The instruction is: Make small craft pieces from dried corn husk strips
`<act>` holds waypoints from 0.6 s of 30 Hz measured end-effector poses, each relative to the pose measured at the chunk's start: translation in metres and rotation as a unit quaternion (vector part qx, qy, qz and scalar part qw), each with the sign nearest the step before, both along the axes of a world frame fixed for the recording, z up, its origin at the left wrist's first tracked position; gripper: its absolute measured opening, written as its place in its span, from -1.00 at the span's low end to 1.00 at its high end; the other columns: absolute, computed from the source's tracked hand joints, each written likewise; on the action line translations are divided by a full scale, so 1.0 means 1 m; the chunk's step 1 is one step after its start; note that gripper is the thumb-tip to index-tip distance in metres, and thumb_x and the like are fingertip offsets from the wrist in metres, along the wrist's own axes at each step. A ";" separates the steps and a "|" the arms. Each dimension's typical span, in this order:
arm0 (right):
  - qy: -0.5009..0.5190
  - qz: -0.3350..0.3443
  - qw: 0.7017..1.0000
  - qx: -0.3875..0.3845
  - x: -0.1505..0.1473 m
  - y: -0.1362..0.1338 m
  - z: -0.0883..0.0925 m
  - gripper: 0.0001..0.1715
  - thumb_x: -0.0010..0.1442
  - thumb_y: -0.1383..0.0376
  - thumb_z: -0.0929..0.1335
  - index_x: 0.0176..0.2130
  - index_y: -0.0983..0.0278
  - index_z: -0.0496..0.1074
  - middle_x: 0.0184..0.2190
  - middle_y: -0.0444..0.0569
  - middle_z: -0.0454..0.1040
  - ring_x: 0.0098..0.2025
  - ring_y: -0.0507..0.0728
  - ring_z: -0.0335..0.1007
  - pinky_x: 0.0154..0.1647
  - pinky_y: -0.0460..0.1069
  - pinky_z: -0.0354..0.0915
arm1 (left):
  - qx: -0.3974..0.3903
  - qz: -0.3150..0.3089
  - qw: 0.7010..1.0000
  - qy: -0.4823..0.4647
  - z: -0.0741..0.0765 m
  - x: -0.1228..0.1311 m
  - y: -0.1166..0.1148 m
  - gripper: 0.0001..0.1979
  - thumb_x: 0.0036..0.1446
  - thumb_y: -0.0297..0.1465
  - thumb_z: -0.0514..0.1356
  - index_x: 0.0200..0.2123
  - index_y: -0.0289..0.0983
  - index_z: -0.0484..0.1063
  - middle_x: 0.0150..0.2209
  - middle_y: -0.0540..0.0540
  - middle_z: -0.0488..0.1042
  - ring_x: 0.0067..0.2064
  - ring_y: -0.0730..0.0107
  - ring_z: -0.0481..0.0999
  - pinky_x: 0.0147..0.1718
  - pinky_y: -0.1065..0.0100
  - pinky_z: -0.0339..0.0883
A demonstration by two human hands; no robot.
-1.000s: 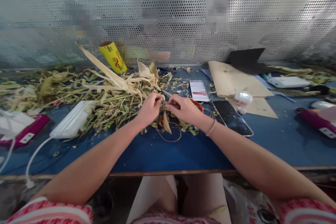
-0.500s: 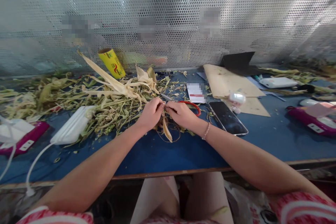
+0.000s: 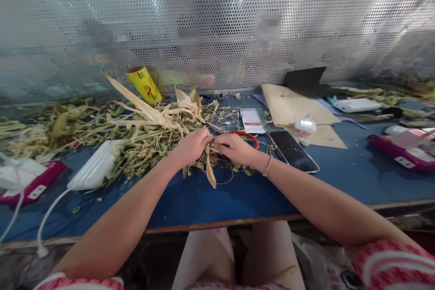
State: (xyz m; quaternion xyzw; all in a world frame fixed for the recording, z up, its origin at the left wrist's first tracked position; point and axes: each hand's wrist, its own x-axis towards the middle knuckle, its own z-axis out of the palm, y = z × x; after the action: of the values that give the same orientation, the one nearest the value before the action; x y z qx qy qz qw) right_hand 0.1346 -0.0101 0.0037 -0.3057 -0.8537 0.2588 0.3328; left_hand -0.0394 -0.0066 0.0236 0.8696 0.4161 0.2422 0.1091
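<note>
My left hand is closed, fingertips pinched on the top of a pale dried husk strip that hangs down between my hands. Right beside it, my right hand is also closed in a pinch at the same spot; the fingers hide most of what they grip. A thin loop of brown string or fibre curls below the right hand. Scissors with red handles lie just behind the right hand, blades pointing left. Left of my hands spreads a heap of dried plant stalks and leaves.
A yellow cardboard tube leans behind the heap, near the perforated metal panel. To the right lie a phone, a white card and brown paper. White and purple power strips are on the left.
My left hand has shifted slightly left, and the fingertips are a little farther apart. More of the hanging husk strip shows between the hands. The surroundings look unchanged.
</note>
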 end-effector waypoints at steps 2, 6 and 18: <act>0.006 0.015 1.000 -0.008 0.000 0.000 0.001 -0.69 0.15 0.30 0.16 -0.60 0.28 0.07 -0.62 -0.20 0.08 -0.53 -0.06 0.02 -0.46 -0.13 -0.01 | 0.015 0.006 1.000 0.002 -0.001 -0.002 0.001 -0.82 0.14 -0.38 -0.10 -0.49 -0.24 0.13 -0.49 -0.01 0.24 -0.41 0.41 0.26 -0.39 0.38 0.12; 0.016 0.039 0.999 -0.018 -0.001 0.001 0.001 -0.71 0.14 0.33 0.15 -0.60 0.28 0.04 -0.62 -0.21 0.07 -0.52 -0.06 0.00 -0.45 -0.13 -0.01 | 0.029 0.021 0.999 -0.011 -0.003 -0.002 0.002 -0.84 0.13 -0.41 -0.10 -0.49 -0.24 0.12 -0.48 -0.01 0.25 -0.39 0.41 0.27 -0.37 0.38 0.13; -0.004 0.085 0.996 0.022 0.004 0.011 -0.010 -0.72 0.13 0.35 0.13 -0.59 0.27 0.02 -0.61 -0.20 0.08 -0.52 -0.04 0.01 -0.44 -0.12 0.00 | -0.037 0.021 0.999 -0.025 -0.003 0.005 0.000 -0.84 0.10 -0.38 -0.04 -0.51 -0.25 0.20 -0.50 -0.03 0.29 -0.41 0.38 0.32 -0.37 0.33 0.19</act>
State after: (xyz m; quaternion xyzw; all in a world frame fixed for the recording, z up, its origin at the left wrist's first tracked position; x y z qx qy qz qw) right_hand 0.1382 0.0007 -0.0061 -0.2255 -0.8834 0.2660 0.3132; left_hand -0.0346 -0.0067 0.0202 0.8498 0.4397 0.2507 0.1468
